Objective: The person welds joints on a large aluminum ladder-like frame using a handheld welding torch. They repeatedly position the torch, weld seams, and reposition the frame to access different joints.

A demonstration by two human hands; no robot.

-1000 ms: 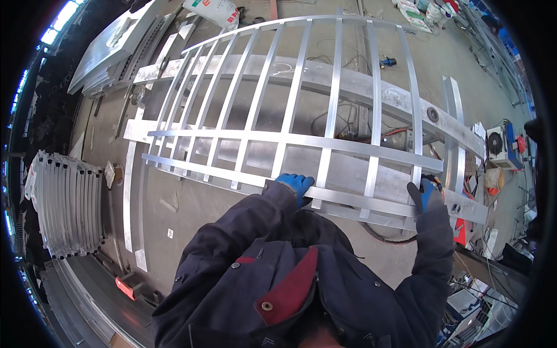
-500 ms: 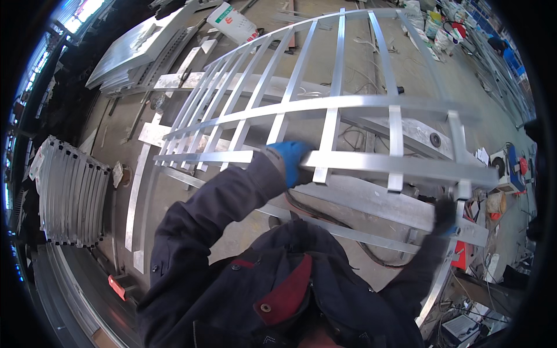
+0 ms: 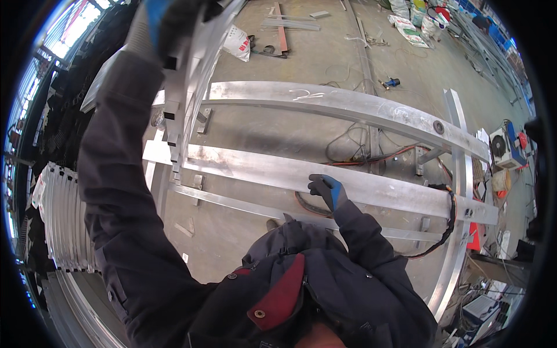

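Note:
At the upper left, my left hand, in a blue and dark glove, is closed on the top of a silver metal railing panel. The panel stands tipped up, so I see it nearly edge-on, with its square bar ends facing me. Its lower end is by the left end of the metal work frame. My right hand, gloved alike, is over the near wide beam of that frame. Its fingers are loosely bent and apart, with nothing in them. The far beam runs parallel beyond it.
Stacked railing panels stand at the left. A dark cable loops over the frame's right end. Beyond lie a blue power tool, a white sack and metal strips. A boxy machine stands at the right.
The railing panel, which lay across the frame, has swung up and to the left with my left hand. My right hand has left the frame's right end and moved to the middle.

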